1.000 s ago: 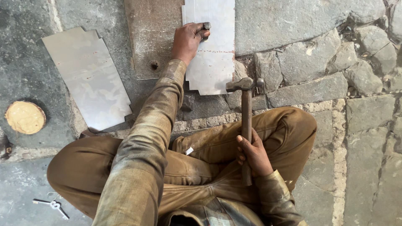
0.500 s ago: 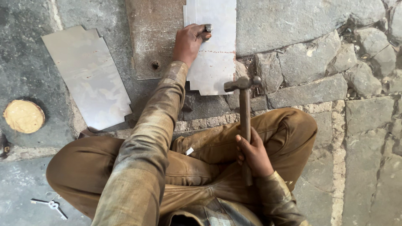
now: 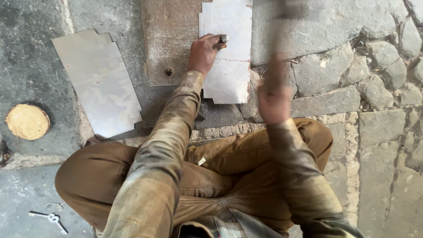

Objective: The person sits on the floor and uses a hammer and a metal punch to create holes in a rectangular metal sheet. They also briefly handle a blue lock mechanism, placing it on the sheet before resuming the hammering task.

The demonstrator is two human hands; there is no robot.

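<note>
Lying flat on a rusty steel plate [image 3: 169,39] on the stone floor [image 3: 335,26]: one notched sheet-metal blank [image 3: 229,66], bright, with a faint line of marks across its middle. Left hand [image 3: 203,53] rests on it, fingers closed around a short metal punch [image 3: 224,38] stood near the sheet's centre. Right hand [image 3: 272,94] is raised and motion-blurred, gripping a hammer [image 3: 282,26] whose head smears at the top edge. A second cut sheet [image 3: 99,81] lies well apart to the left, unmarked as far as visible; marking looks partly done. Also present: round wooden block [image 3: 27,121], keys [image 3: 49,217], crossed legs in brown trousers [image 3: 229,172].
</note>
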